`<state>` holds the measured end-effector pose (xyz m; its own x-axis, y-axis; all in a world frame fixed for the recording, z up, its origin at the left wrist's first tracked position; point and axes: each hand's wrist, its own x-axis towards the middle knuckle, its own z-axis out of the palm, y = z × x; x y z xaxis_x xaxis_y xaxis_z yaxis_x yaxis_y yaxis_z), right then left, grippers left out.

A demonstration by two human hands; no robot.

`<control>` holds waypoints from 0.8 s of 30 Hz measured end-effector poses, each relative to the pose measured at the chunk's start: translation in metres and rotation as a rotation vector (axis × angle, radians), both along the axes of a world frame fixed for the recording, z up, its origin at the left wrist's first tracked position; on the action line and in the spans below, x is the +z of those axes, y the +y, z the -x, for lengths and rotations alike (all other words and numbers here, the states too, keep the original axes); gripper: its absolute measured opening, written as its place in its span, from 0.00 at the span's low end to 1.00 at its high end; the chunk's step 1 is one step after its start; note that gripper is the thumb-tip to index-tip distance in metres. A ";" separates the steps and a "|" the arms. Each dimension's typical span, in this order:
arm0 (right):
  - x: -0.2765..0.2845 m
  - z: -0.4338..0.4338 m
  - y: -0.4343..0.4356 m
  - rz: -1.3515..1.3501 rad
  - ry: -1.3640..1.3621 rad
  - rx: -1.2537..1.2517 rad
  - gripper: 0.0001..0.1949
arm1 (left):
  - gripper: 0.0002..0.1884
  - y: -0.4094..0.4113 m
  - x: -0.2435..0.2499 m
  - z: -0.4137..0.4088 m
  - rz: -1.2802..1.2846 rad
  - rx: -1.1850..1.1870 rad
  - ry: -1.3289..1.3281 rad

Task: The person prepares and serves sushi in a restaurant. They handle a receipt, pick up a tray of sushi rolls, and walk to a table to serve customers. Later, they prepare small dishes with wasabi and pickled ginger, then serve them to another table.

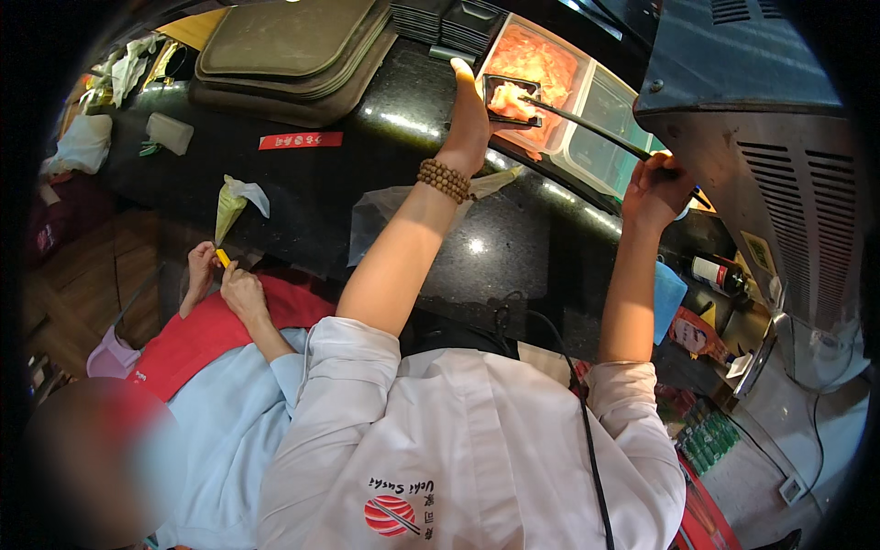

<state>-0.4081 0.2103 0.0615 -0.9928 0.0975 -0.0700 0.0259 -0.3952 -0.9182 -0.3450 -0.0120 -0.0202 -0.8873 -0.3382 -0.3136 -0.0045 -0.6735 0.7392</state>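
Note:
My left hand (474, 113), with a wooden bead bracelet at the wrist, holds a small black dish (533, 88) from beneath, its thumb raised. Pink pickled ginger slices (510, 102) lie in that dish. Long dark chopsticks (591, 128) are gripped in my right hand (658, 180), and their tips touch the ginger. Behind the dish is a clear plastic container (583, 62) filled with more pink ginger. Beside it, to the right, a second clear container (601, 148) has a greenish look; its contents cannot be made out.
Stacked brown trays (289, 41) and small black dishes (474, 27) stand at the back. A co-worker's hands (240, 292) hold a piping bag (230, 210) and a yellow tool on the left. A vented metal appliance (770, 158), a dark bottle (718, 273) and a blue cloth (668, 299) are right.

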 end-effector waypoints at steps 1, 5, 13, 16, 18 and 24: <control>-0.002 0.000 0.003 0.003 0.040 0.011 0.20 | 0.54 0.000 0.000 -0.001 0.009 0.011 0.004; -0.011 -0.002 0.008 0.116 -0.030 -0.037 0.21 | 0.55 0.003 0.002 -0.006 0.033 0.070 -0.052; -0.005 -0.009 -0.002 0.055 0.000 0.033 0.25 | 0.57 -0.008 0.011 -0.019 0.037 0.008 -0.060; -0.004 -0.015 -0.010 -0.013 0.008 0.043 0.26 | 0.57 -0.008 0.017 -0.023 0.032 0.012 -0.074; -0.005 -0.013 -0.007 0.029 0.017 0.043 0.28 | 0.57 -0.012 0.018 -0.028 0.023 0.011 -0.070; -0.017 -0.021 -0.010 0.026 0.143 0.198 0.30 | 0.56 -0.010 0.023 -0.040 0.083 0.050 -0.046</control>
<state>-0.3867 0.2008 0.0444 -0.9923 -0.1003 0.0723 -0.0238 -0.4189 -0.9077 -0.3053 -0.0216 0.0027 -0.8540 -0.4079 -0.3229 -0.0079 -0.6105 0.7920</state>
